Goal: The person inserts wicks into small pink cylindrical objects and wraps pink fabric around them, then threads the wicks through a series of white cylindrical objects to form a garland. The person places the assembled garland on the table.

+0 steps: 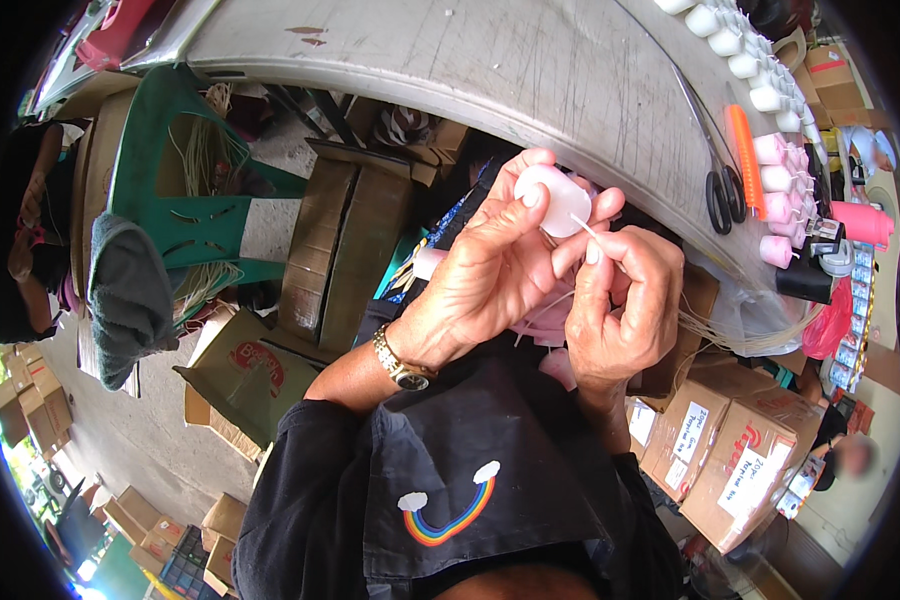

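Note:
A pale pink candle [567,213] rests in my left hand [460,285], thumb and fingers closed round its sides, its flat end turned toward me. From that end sticks a thin white wick [584,228]. My right hand [630,300] pinches the wick between thumb and forefinger, its other fingers curled. Below my hands, more pink candles [558,368] lie in my lap, partly hidden by my wrists. A bundle of long pale wick strands [745,338] hangs beside my right hand.
Ahead stands a grey table [450,60]. Toward its right end are black-handled scissors [726,195], an orange strip [744,160], pink candles [782,195] and rows of white candles [735,50]. To the left is a green plastic chair [185,185] with a grey towel [130,300]; cardboard boxes [710,440] stand at right.

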Action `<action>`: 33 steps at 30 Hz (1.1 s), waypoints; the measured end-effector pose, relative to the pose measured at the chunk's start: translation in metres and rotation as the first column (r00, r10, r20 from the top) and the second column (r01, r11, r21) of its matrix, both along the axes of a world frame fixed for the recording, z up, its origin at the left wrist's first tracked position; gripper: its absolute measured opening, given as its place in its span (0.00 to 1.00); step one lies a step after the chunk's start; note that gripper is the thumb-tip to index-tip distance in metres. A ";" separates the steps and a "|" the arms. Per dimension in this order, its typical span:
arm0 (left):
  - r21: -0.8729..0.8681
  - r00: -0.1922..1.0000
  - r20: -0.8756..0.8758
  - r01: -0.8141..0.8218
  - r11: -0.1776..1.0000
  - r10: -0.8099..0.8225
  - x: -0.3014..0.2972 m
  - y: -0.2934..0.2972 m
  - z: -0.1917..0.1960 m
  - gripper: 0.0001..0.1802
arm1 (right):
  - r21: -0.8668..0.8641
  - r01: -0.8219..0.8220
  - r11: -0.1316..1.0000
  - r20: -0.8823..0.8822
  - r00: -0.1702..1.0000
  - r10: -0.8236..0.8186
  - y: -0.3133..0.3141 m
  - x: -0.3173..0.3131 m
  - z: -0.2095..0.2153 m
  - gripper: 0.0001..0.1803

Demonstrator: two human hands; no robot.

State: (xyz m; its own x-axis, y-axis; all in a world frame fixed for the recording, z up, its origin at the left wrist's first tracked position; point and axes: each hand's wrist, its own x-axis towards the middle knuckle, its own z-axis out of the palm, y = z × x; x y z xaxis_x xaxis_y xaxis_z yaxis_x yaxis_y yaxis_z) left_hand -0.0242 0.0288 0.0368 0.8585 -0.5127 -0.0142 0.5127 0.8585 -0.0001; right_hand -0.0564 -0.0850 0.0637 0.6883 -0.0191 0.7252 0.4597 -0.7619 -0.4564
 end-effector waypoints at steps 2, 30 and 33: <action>0.009 1.000 -0.007 -0.012 1.000 0.013 0.000 0.000 0.000 0.17 | 0.000 -0.017 1.000 -0.027 0.999 0.017 0.000 -0.001 0.000 0.08; 0.170 0.982 0.152 -0.139 0.976 0.113 0.002 -0.003 -0.006 0.28 | 0.665 -0.121 0.737 -0.145 0.947 0.287 -0.009 -0.005 -0.010 0.12; 0.161 0.984 0.135 -0.136 0.978 0.114 0.000 -0.005 -0.005 0.28 | 0.653 -0.098 0.751 -0.131 0.962 0.239 -0.006 -0.004 -0.014 0.12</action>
State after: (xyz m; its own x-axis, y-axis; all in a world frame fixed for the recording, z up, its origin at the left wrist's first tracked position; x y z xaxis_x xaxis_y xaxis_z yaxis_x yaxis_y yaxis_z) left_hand -0.0239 0.0234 0.0317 0.9161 -0.4005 0.0194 0.3881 0.8979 0.2075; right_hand -0.0605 -0.0913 0.0501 0.8483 -0.2966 0.4386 0.4009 -0.1813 -0.8980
